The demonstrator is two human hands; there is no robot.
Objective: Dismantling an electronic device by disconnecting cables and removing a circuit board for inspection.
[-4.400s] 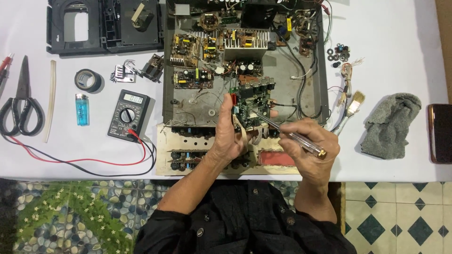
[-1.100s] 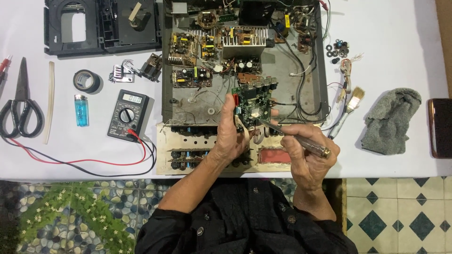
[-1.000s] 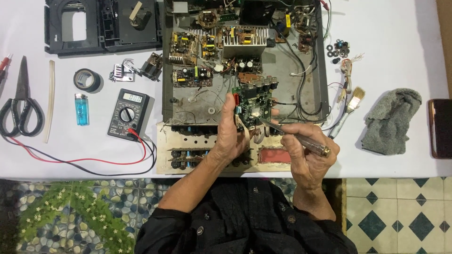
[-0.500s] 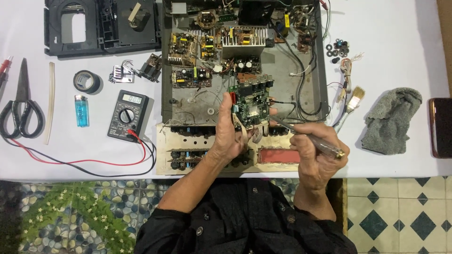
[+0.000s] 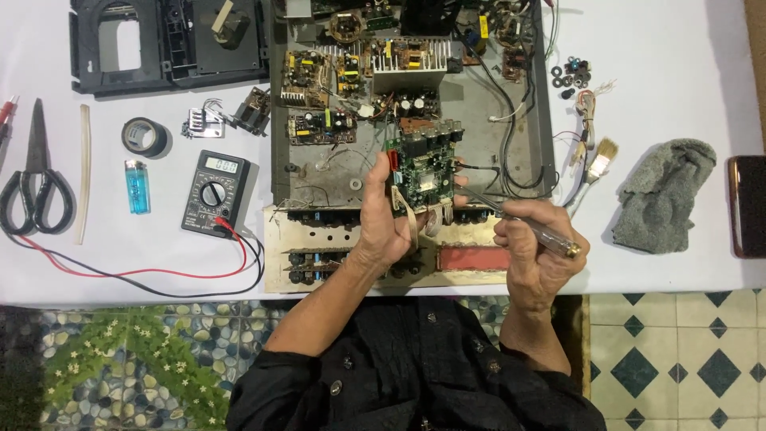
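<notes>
The left hand still grips the green circuit board upright over the open chassis. The right hand — clenched on the screwdriver — has drifted slightly rightward, its tip still beside the board's edge.

A white bench carries an open grey metal chassis packed with circuit boards. Left of it lie black-handled scissors, a translucent blue lighter, a roll of black tape, a black multimeter and a black plastic casing. To the right lie a small paintbrush and a crumpled grey cloth.
</notes>
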